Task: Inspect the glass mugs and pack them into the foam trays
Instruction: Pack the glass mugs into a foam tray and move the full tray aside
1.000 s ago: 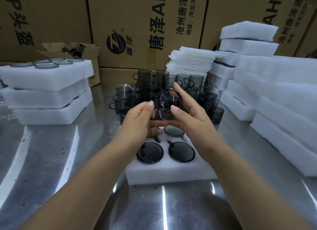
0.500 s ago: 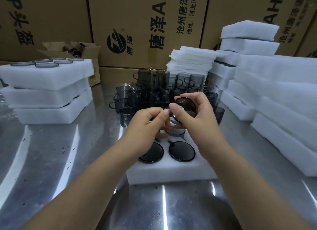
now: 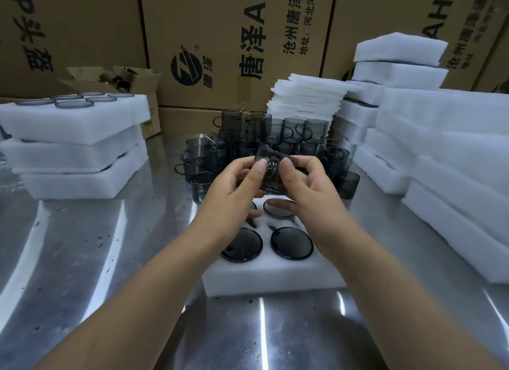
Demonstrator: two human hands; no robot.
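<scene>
Steel table — loose mugs crowd behind foam tray; left hand, right hand fingers pinch held mug above it.

One held mug — three seated mugs showing in the near tray; three stacked trays at left.

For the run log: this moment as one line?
inspect | left hand, right hand: hold glass mug over foam tray | three seated mugs | loose mugs behind

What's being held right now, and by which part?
One glass mug, tipped sideways, gripped around its body by the left hand and right hand, above the foam tray.
</scene>
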